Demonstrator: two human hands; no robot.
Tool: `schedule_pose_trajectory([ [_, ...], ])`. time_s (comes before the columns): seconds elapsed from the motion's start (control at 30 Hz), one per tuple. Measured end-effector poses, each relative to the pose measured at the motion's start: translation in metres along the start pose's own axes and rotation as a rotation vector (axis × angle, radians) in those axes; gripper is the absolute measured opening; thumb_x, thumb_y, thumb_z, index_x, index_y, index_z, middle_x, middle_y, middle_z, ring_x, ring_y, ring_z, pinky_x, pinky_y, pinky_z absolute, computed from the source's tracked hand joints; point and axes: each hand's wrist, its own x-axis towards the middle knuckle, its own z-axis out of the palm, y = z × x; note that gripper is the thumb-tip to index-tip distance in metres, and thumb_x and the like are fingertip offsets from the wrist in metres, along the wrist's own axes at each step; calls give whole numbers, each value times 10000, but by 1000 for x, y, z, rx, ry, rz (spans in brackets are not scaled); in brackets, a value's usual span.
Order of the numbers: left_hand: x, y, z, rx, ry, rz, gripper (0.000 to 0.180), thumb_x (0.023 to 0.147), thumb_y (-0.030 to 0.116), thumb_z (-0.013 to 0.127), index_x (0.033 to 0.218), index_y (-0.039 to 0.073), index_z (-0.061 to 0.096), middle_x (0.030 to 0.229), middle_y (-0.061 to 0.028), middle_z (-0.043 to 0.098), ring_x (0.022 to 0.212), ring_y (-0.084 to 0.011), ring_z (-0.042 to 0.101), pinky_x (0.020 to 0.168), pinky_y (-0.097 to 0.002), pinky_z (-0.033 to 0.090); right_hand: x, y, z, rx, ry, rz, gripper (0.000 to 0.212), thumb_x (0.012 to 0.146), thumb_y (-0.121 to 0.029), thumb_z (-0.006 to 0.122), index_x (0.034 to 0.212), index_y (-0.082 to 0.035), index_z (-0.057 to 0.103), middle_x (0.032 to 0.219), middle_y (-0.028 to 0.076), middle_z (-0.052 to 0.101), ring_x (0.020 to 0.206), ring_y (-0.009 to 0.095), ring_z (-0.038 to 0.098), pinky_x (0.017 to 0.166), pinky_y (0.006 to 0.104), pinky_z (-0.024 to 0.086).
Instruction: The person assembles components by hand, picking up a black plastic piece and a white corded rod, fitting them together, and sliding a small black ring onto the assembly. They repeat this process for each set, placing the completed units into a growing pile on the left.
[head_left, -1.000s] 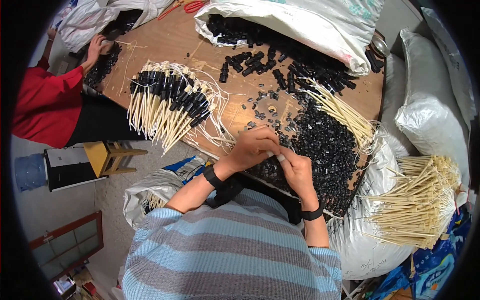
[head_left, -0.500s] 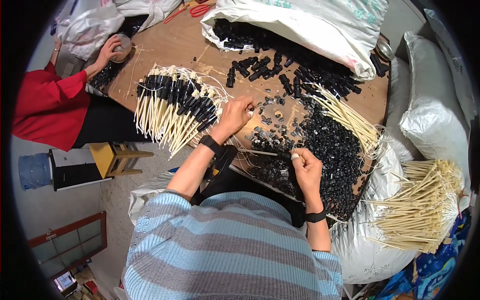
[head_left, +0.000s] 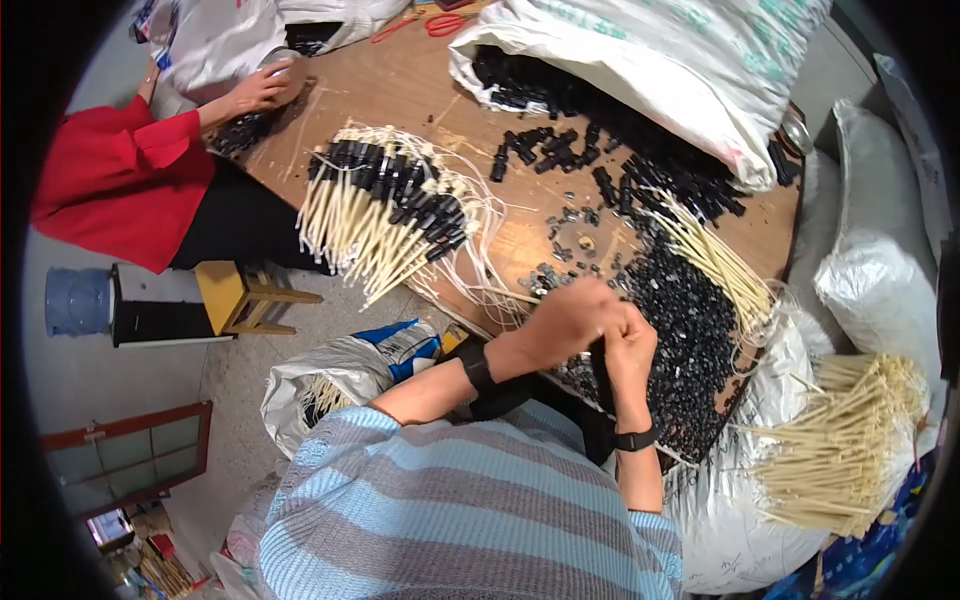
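My left hand (head_left: 565,325) has its fingers closed against those of my right hand (head_left: 628,345), low over the near edge of the table. A thin cream stick (head_left: 519,297) pokes out to the left from behind my left hand, and its other end runs into the closed fingers of my right hand. Whatever my left fingers pinch is hidden. Just beyond and to the right of the hands spreads a heap of small black and clear plastic pieces (head_left: 690,350). To the left lies a fanned bundle of cream sticks with black sleeves and white cords (head_left: 385,200).
A white sack (head_left: 640,75) spills black tubular connectors (head_left: 555,150) at the back. Bare cream sticks (head_left: 715,255) rest beside the heap; more (head_left: 845,450) lie on a sack at right. A co-worker's hand (head_left: 262,88) is far left, near red scissors (head_left: 444,25).
My left hand has come from above the loose pieces, right and nearer, to meet my right hand. The view has shifted, showing an open sack on the floor.
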Motion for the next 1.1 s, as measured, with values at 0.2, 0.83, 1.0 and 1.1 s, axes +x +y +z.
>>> schedule_pose_trajectory([
  [0.2,-10,-12,-11,-286,106,-255,411,690,-140,549,1031,38,695,863,-52,639,853,-175,595,766,-273,469,-2,-7,7,-581,302,-537,70,860,-94,645,923,-72,664,660,141,607,528,264,599,497,341,457],
  [0.83,12,-9,-24,95,174,44,306,615,23,703,915,76,674,954,-79,670,868,-264,641,789,-360,496,-6,-13,-19,467,-86,-46,218,803,-1,694,1007,16,619,658,-86,494,547,-10,397,490,158,286],
  [1.0,3,-1,-21,75,-138,-100,421,655,59,680,1063,140,612,965,-70,659,881,-278,637,708,-378,517,-7,-19,-38,654,-211,41,244,827,-53,677,1054,15,621,681,-63,523,520,7,375,473,151,269],
  [1.1,4,-11,-23,88,-134,-131,349,660,42,644,1002,114,627,875,-88,658,809,-299,640,664,-395,507,-6,-19,-39,352,-123,18,317,821,-19,639,1138,-23,647,647,-22,546,468,64,410,450,206,317],
])
